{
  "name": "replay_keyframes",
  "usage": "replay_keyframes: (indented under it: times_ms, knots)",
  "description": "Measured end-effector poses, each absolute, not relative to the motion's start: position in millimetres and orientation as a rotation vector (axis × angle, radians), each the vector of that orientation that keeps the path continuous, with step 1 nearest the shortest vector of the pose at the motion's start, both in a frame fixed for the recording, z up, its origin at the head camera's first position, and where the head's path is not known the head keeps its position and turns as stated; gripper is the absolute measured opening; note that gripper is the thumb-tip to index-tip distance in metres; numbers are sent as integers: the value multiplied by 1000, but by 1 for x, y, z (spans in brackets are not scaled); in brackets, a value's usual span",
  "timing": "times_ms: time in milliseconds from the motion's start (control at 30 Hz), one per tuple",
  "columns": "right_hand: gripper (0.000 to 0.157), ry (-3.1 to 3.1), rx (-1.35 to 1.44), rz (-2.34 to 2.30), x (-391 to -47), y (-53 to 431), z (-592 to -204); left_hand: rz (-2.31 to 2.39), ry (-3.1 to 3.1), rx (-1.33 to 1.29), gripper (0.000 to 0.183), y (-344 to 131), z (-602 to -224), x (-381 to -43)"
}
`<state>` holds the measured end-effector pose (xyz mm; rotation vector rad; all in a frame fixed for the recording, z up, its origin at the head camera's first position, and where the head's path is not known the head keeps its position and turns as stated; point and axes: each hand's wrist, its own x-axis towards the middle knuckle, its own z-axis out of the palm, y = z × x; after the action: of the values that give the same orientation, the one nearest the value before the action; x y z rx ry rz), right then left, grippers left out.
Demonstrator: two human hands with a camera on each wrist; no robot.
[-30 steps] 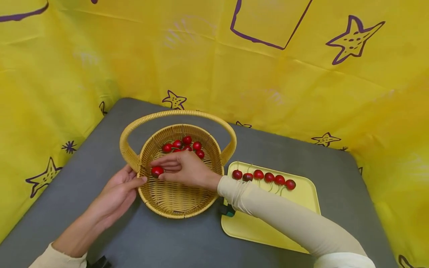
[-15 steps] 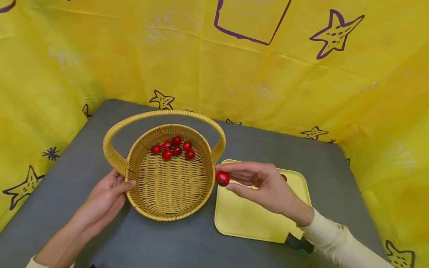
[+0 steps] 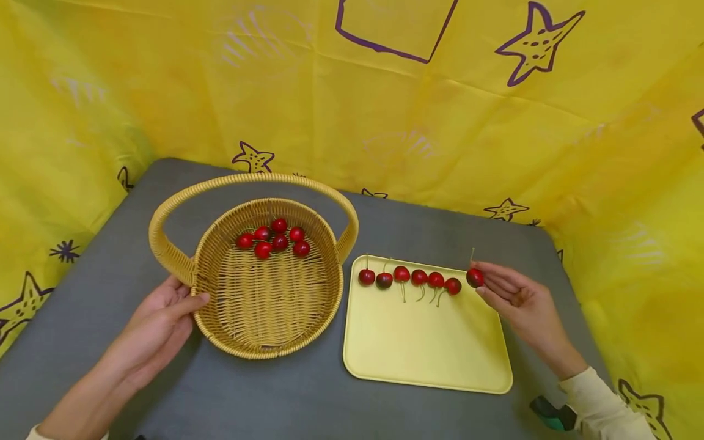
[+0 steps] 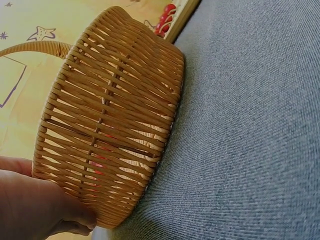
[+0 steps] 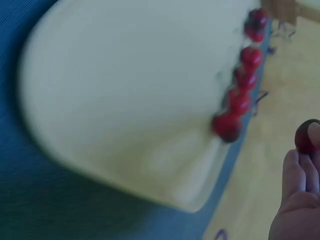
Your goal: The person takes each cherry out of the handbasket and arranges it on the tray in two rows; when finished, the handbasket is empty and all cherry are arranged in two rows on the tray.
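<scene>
My right hand pinches a red cherry with its stem pointing up, over the upper right corner of the pale yellow tray. In the right wrist view the same cherry shows between thumb and fingertips. A row of several cherries lies along the tray's far edge, stems trailing. My left hand grips the left rim of the round wicker basket, thumb over the rim, fingers outside below the handle. In the left wrist view the hand holds the basket's woven wall.
Inside the basket, several more cherries cluster toward the far side. Its tall arched handle stands upright. Both basket and tray are on a grey cloth-covered table. A yellow curtain with purple drawings hangs behind the table.
My right hand has left the basket with a cherry and travelled right, across the tray to its far right corner. The left hand keeps its grip on the rim; the head view has shifted right.
</scene>
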<state>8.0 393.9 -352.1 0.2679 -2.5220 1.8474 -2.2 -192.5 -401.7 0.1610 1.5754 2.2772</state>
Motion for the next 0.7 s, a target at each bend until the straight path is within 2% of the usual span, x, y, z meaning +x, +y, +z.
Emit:
replay_keyframes:
  times_ms: [233,700]
  knots:
    - [49,-2535,178,1822,11,416,-376,2270,1571,141,78,-192,-399,-3]
    - [46,-2707,158,1548,13,417,-403,2286,1562,154,78,-191,-399,-3]
